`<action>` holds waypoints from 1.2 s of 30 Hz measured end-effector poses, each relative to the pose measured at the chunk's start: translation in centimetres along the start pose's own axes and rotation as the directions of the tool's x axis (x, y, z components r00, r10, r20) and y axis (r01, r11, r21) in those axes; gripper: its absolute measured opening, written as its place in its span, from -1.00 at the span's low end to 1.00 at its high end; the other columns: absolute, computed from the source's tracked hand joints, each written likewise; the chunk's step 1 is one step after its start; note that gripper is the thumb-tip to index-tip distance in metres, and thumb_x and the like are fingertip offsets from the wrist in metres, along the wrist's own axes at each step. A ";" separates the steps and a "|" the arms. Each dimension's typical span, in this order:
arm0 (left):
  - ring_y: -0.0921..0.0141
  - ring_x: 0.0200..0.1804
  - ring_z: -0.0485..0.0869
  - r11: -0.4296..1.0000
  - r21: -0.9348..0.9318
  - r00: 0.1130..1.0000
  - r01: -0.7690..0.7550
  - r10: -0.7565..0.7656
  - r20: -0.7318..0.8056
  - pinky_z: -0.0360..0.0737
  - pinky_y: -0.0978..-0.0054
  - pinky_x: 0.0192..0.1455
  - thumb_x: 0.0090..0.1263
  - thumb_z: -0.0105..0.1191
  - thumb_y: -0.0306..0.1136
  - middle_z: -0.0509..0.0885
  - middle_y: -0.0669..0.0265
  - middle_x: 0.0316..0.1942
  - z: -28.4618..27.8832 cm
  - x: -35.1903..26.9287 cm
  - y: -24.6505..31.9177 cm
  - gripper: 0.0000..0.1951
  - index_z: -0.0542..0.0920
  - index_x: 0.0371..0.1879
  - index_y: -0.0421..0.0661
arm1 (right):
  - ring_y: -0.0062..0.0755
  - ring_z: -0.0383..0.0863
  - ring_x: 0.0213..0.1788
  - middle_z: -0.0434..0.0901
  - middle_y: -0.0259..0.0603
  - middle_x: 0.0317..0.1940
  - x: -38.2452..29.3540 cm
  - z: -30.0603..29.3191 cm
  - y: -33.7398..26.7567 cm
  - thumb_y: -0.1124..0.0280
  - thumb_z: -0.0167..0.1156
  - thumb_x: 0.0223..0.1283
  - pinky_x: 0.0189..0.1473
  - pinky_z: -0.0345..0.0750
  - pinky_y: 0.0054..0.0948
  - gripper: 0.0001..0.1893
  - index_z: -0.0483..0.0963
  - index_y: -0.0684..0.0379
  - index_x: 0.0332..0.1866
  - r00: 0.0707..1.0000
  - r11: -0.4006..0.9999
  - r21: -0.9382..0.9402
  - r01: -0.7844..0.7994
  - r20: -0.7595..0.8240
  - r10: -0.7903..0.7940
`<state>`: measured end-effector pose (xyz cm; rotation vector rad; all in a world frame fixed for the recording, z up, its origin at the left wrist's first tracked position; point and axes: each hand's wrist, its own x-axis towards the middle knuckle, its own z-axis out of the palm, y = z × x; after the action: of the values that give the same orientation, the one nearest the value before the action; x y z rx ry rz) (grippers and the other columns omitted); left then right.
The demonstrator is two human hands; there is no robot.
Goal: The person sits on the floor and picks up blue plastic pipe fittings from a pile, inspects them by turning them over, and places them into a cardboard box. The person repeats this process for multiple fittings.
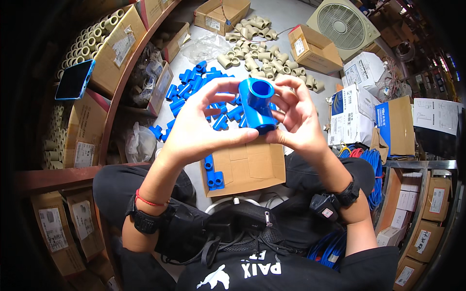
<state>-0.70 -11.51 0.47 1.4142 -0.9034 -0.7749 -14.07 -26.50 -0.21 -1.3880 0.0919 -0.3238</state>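
Observation:
A blue plastic pipe tee [256, 107] is held up in front of me, one round opening facing upward. My left hand [198, 125] grips it from the left, thumb at its lower end and fingertips near the top. On the other side, my right hand [300, 120] holds it with the thumb low and the fingers curled behind. Below the hands stands an open cardboard box [260, 165]. A few blue fittings [214, 180] sit along its left side. Beyond my hands, many loose blue tees [189, 83] lie piled on the floor, partly hidden by my left hand.
Beige pipe fittings [267, 60] are heaped farther back, beside a clear plastic bag [205, 49]. A box fan [342, 27] stands at the far right. Shelving on the left holds cartons [114, 47] of beige fittings and a phone [75, 80]. Blue cable coils [371, 171] lie by my right knee.

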 end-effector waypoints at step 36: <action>0.23 -0.02 0.51 0.474 0.880 0.998 0.021 0.038 -0.044 0.45 0.33 0.04 -0.01 0.22 -0.20 0.53 0.23 -0.10 -3.9 -1.3 -2.8 -0.53 0.52 -0.06 -0.06 | 0.00 0.53 -0.45 0.49 0.02 -0.56 -4.8 1.0 31.3 0.33 0.24 -0.09 -0.36 0.49 -0.18 -0.76 0.39 0.29 -0.46 0.853 0.420 -0.883 0.208 0.374 0.365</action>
<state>2.30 -8.60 -2.19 2.3291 -1.3627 -0.1848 -13.02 -19.65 -31.16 -2.5498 -0.1532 0.2974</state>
